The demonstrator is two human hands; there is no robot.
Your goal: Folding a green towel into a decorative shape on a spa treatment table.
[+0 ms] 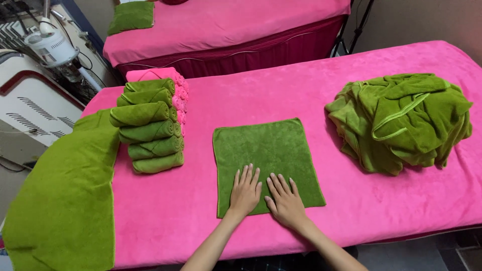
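Observation:
A green square towel (266, 153) lies spread flat on the pink bed cover (281, 95). My left hand (245, 191) and my right hand (284, 199) rest palm down, side by side, on the towel's near edge, fingers apart and pointing away from me. Neither hand holds anything. To the left stands a stack of rolled green towels (149, 125) with rolled pink towels (178, 95) behind them. At the right sits a loose heap of unfolded green towels (399, 120).
A large green cloth (65, 200) drapes over the bed's left end. A second pink-covered bed (226, 22) with a green cushion (131, 16) stands behind. White machines with cables (35, 75) stand at the far left.

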